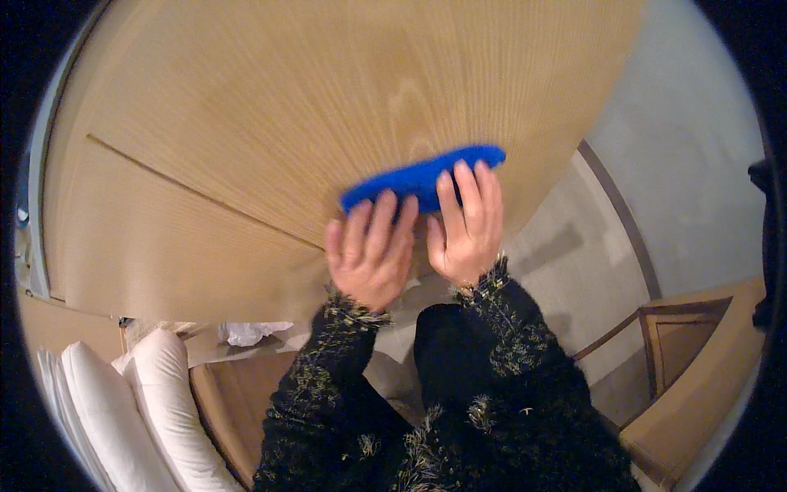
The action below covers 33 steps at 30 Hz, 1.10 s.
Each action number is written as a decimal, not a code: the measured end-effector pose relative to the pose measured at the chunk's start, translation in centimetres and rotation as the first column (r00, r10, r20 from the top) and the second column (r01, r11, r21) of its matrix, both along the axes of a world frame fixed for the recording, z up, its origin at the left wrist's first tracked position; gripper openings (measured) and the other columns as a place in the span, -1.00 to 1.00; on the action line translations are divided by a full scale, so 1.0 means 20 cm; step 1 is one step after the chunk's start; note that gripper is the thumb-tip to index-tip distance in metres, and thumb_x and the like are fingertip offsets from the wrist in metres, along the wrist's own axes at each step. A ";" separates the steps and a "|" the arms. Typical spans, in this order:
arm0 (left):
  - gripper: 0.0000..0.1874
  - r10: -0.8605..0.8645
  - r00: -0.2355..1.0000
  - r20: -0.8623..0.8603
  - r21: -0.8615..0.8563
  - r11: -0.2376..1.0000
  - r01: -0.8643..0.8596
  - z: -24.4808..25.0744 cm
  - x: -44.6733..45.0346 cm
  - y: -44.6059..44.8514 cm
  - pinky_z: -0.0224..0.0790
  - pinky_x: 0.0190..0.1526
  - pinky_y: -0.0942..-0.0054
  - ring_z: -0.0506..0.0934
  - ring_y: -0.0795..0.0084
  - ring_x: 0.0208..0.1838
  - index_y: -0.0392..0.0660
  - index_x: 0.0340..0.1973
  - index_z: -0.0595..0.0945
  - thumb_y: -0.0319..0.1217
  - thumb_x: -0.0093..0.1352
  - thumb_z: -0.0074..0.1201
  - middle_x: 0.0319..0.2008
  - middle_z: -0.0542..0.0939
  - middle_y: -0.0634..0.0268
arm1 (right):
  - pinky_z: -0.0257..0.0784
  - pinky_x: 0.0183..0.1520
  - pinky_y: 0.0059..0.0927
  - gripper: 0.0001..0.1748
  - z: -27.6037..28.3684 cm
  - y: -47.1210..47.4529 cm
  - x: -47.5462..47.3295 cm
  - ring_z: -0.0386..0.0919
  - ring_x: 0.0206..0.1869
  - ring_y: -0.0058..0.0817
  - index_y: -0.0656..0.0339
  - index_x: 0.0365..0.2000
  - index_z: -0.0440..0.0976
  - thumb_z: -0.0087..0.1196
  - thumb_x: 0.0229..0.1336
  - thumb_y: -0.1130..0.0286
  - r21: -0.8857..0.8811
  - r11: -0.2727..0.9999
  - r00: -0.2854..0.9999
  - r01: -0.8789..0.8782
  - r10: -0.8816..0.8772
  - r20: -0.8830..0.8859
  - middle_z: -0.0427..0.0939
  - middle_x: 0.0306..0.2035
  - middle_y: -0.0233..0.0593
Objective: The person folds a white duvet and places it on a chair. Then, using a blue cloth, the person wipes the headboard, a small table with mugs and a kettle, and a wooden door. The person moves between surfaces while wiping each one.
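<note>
A folded blue cloth point(424, 175) lies slantwise against a large light-brown wood-grain panel point(276, 111). My left hand point(372, 252) presses the cloth's left part, and its fingertips rest over the lower edge. On the right part, my right hand point(470, 227) does the same with its fingers laid across the cloth. Both hands look slightly blurred. The undersides of the fingers and the back face of the cloth are hidden.
A thin dark groove point(203, 192) runs across the panel. White pillows or bedding point(163, 393) and brown wooden furniture point(237, 393) stand at lower left. To the right are a grey wall point(688, 160), light flooring point(590, 246) and a wooden furniture frame point(701, 369).
</note>
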<state>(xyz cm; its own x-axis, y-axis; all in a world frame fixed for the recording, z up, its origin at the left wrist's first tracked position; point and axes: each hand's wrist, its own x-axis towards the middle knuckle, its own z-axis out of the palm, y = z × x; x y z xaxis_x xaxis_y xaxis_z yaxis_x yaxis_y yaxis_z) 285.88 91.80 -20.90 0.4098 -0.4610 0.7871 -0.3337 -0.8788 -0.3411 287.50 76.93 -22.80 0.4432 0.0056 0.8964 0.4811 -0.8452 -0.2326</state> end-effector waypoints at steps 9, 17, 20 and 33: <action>-0.55 -0.045 0.996 -0.079 -0.116 0.993 0.036 0.02 0.07 -0.25 -0.26 0.42 0.15 0.29 0.37 0.31 0.15 0.15 0.52 -0.29 0.32 -0.01 0.27 0.37 0.43 | 0.03 0.34 0.15 -0.43 0.04 -0.21 0.06 0.13 0.33 0.11 0.33 0.15 0.33 0.03 0.12 0.33 0.114 0.992 0.998 -0.062 0.064 -0.019 0.22 0.28 0.04; -0.60 -0.076 0.994 -0.078 -0.095 0.993 0.068 0.10 0.12 -0.40 -0.27 0.42 0.16 0.28 0.39 0.31 0.07 0.13 0.53 -0.26 0.38 -0.09 0.25 0.39 0.39 | 0.03 0.34 0.13 -0.44 0.03 -0.33 0.14 0.14 0.32 0.15 0.34 0.13 0.35 0.04 0.08 0.40 0.151 0.988 1.000 -0.015 0.016 -0.004 0.23 0.27 0.07; -0.59 -0.064 0.989 -0.132 0.121 0.989 0.080 -0.11 0.08 -0.41 -0.13 0.37 0.13 0.36 0.40 0.23 0.12 0.10 0.56 -0.26 0.32 -0.01 0.23 0.41 0.43 | 0.01 0.37 0.08 -0.39 -0.24 -0.33 0.04 0.11 0.34 0.17 0.37 0.14 0.31 0.08 0.01 0.48 0.220 0.975 0.998 0.009 0.006 -0.070 0.19 0.29 0.11; -0.55 -0.175 0.985 0.001 -0.088 0.981 0.174 0.15 0.22 -0.59 -0.24 0.42 0.16 0.26 0.45 0.34 0.05 0.17 0.48 -0.26 0.37 -0.15 0.28 0.36 0.44 | -0.02 0.37 0.09 -0.39 0.10 -0.50 0.24 0.07 0.34 0.22 0.42 0.15 0.29 0.02 0.04 0.45 0.185 0.983 0.987 0.017 -0.046 0.155 0.18 0.29 0.13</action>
<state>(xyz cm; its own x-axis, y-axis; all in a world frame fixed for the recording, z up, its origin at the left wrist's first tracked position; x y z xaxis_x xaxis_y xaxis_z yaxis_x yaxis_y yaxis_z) 290.32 79.90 -17.87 0.3347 -0.4559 0.8247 -0.4869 -0.8330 -0.2629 292.25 66.95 -20.72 0.2929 -0.1765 0.9397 0.4982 -0.8107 -0.3076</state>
